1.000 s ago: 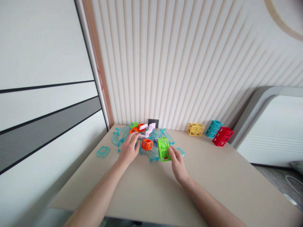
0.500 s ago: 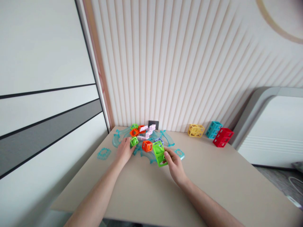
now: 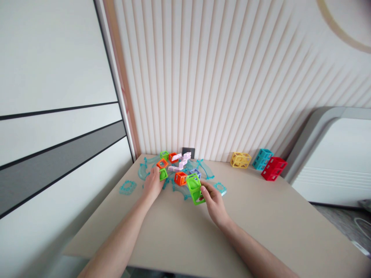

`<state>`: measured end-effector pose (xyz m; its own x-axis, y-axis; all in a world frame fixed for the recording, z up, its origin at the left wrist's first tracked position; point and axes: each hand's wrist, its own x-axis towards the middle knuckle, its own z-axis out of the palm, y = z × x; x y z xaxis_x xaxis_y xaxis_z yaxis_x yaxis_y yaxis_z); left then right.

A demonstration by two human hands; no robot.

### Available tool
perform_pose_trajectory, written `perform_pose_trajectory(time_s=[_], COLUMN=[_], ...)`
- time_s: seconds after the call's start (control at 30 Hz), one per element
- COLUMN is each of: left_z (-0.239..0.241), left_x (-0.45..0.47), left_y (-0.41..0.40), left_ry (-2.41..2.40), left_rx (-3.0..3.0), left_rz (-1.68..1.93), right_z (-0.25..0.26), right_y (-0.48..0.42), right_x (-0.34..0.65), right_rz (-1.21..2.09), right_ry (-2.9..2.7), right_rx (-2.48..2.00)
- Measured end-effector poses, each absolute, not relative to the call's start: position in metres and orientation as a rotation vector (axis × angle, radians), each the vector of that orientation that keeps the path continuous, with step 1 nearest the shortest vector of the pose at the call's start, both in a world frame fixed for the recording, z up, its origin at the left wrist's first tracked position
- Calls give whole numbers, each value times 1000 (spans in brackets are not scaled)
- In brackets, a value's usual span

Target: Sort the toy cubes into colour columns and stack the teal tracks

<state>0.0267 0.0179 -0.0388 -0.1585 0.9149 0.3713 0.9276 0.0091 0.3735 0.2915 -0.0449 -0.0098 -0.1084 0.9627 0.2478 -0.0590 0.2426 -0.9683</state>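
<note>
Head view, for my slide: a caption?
Right hand holds large green plastic cube; left hand grips small green cube.

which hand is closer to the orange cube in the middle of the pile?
Left. The left hand grips a small green cube just left of the orange cube; the right hand, holding the large green cube, sits farther off, below-right.

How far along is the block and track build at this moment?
Done: teal track pieces and a few cubes sit clustered by the wall. In hand: right hand grips a tall green block; left hand holds a small green cube. Left: yellow, blue and red blocks lie apart.
</note>
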Motion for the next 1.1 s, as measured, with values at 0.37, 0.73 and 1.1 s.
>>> perform_pose_trajectory(time_s=[0.37,0.73,1.1], left_z=[-37,-24,-15], left_x=[30,40,79], left_y=[18,6,-25], left_ry=[-2208,-1789,-1418], left_rx=[-2043,-2068,-2438], left_rz=[-962,-1440,-1498], right_z=[-12,-13,-9], right_y=[-45,-44,-46], right_x=[292,291,288], right_rz=[1122,1115,1215], right_ry=[-1395,-1384,-1359], right_rx=[-937,-949,-947])
